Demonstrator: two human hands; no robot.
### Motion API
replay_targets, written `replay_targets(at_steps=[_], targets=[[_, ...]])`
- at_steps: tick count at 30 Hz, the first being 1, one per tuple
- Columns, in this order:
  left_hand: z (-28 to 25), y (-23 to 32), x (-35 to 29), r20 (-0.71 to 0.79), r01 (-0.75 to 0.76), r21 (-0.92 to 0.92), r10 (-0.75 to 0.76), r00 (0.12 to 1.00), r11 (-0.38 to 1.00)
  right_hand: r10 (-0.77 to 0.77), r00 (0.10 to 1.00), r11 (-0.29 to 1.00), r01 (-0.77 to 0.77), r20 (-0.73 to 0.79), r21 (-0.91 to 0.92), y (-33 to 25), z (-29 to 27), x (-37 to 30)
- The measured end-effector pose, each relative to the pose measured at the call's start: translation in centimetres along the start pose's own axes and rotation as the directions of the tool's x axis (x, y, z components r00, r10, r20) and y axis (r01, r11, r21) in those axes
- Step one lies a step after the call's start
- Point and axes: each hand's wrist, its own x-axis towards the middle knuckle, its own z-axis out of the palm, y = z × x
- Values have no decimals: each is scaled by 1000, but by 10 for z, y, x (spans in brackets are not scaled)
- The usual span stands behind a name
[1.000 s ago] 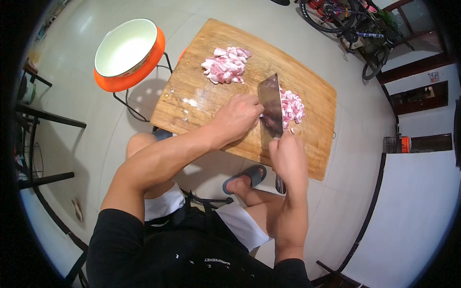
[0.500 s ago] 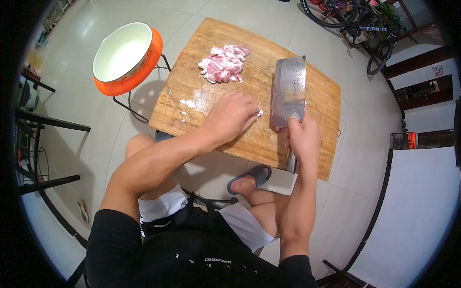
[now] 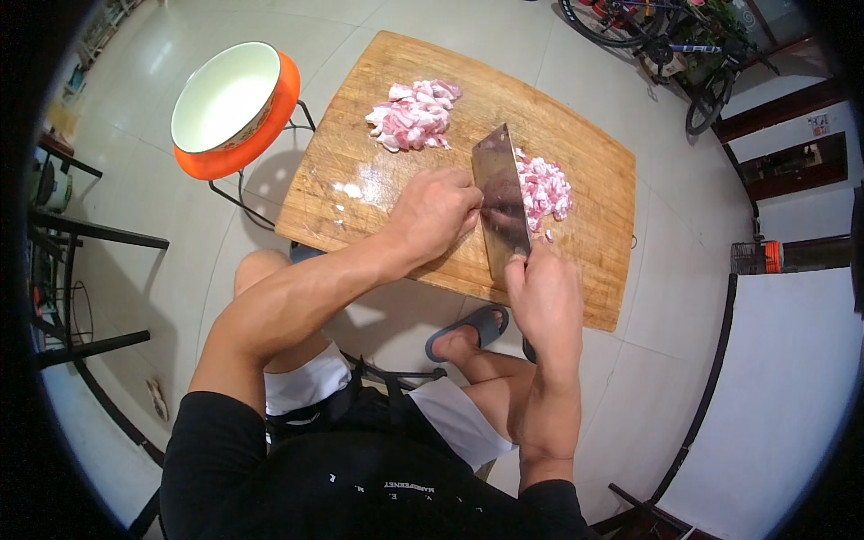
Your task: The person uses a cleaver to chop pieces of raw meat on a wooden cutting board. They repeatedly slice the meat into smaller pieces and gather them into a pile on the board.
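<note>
My right hand (image 3: 545,292) grips a cleaver (image 3: 500,193) by its handle, its broad steel blade standing edge-down on the wooden cutting board (image 3: 342,94). Curled on the board just left of the blade, my left hand (image 3: 435,211) has its fingertips close against the metal. The piece of meat under those fingers, whose pale end showed a moment earlier, is now mostly hidden. Right of the blade lies a heap of small pink and white chopped meat (image 3: 545,191). Larger slices of fatty meat (image 3: 412,115) are piled toward the far left of the board.
Left of the board, a cream enamel bowl (image 3: 221,101) sits in an orange basin (image 3: 286,99) on a black metal stand (image 3: 243,200). White scraps (image 3: 339,209) dot the board's left part. A bicycle (image 3: 666,54) stands at the far right. My sandalled foot (image 3: 466,335) is below the board.
The cleaver has swung left from over the chopped heap to beside my left fingertips, turning from flat to edge-down. The chopped meat is now uncovered. My left hand has hardly moved.
</note>
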Motion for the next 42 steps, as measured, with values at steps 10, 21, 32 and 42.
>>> replay_targets(at_steps=[10, 21, 32, 42], targets=[[10, -4, 5, -4, -87, -55, 86, 996, 995, -27, 998, 999, 29, 59, -39, -20, 8, 33], [2, 5, 7, -35, 163, -98, -167, 985, 982, -5, 993, 999, 10, 119, -41, 2, 6, 25], [10, -3, 9, -18, 17, -37, -18, 1000, 999, 25, 992, 999, -30, 123, 41, -17, 12, 74], [11, -4, 8, -71, 79, 6, -79, 994, 997, -20, 999, 1000, 21, 39, -17, -8, 11, 22]])
